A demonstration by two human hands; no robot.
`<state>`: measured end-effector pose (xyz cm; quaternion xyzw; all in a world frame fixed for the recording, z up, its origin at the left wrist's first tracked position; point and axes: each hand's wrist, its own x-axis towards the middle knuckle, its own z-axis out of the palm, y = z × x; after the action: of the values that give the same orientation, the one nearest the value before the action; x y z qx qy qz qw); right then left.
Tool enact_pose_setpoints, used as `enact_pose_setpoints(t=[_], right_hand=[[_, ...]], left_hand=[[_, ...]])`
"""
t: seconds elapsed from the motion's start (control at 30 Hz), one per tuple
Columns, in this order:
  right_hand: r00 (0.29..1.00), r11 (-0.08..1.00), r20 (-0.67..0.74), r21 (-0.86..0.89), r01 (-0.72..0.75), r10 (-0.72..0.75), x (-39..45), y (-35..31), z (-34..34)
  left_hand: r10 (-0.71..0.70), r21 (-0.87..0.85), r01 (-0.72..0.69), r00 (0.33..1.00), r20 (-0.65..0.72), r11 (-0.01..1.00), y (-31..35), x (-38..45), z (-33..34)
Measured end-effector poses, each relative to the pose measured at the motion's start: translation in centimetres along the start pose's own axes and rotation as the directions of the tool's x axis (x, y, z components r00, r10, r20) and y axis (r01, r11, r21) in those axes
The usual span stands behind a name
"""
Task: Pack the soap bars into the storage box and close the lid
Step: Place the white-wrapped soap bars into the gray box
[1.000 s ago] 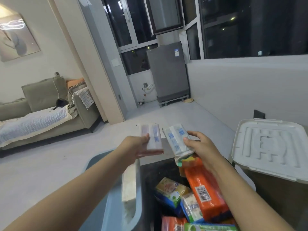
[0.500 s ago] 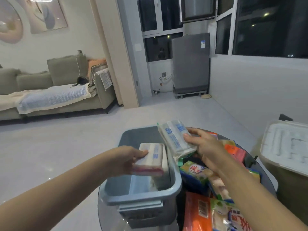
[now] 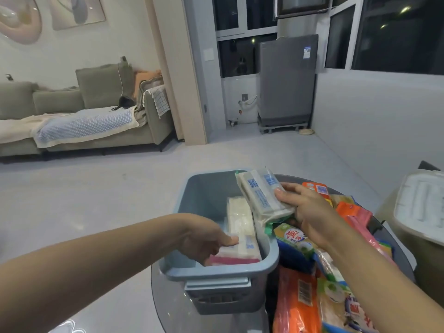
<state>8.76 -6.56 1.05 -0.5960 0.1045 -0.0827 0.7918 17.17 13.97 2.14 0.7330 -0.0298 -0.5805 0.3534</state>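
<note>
Seeing left hand [image 3: 206,239] clamped on a pink-edged soap bar [image 3: 237,252] low inside the storage box [image 3: 216,270]; right hand [image 3: 310,212] pinches a white bar [image 3: 262,195] over the rim. Risk: that tilted bar slips onto the worktop [image 3: 168,301] pile, or jams on the bars below.

Perhaps a red Chinese character on the green-yellow soap pack [image 3: 292,237].

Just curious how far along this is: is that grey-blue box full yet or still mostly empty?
Mostly empty. The storage box shows bare inner walls, with few soap packs along its right side; the left hand lowers another in.
</note>
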Motion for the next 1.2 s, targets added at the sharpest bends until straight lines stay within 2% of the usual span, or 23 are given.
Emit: enact_pose_setpoints(t=[0.2, 0.6, 0.7, 1.07, 1.2], right_hand=[[1.0, 0.999, 0.024, -0.045, 0.005, -0.004, -0.6, -0.1, 0.2], [1.0, 0.997, -0.029, -0.078, -0.001, -0.002, -0.3, 0.0, 0.4], [1.0, 0.997, -0.017, -0.075, 0.0, -0.001, -0.3, 0.2, 0.2], [1.0, 0.997, -0.015, -0.071, 0.004, -0.005, -0.5, 0.0, 0.2], [0.999, 0.997, -0.028, -0.072, 0.015, -0.017, -1.0, -0.1, 0.5]], left_hand=[[-0.059, -0.006, 0.059, 0.997, 0.048, 0.998, -0.6, 2.0, 0.7], [-0.129, 0.304, 0.149, 0.988, -0.084, 0.941, 0.6, 5.1, 1.5], [-0.14, 0.315, 0.173, 0.982, -0.126, 0.933, 0.3, 6.2, 2.0], [-0.011, 0.373, 0.095, 0.975, -0.22, 0.923, -0.2, 7.5, 2.5], [-0.013, 0.306, 0.066, 0.985, -0.171, 0.95, 0.2, 6.6, 2.5]])
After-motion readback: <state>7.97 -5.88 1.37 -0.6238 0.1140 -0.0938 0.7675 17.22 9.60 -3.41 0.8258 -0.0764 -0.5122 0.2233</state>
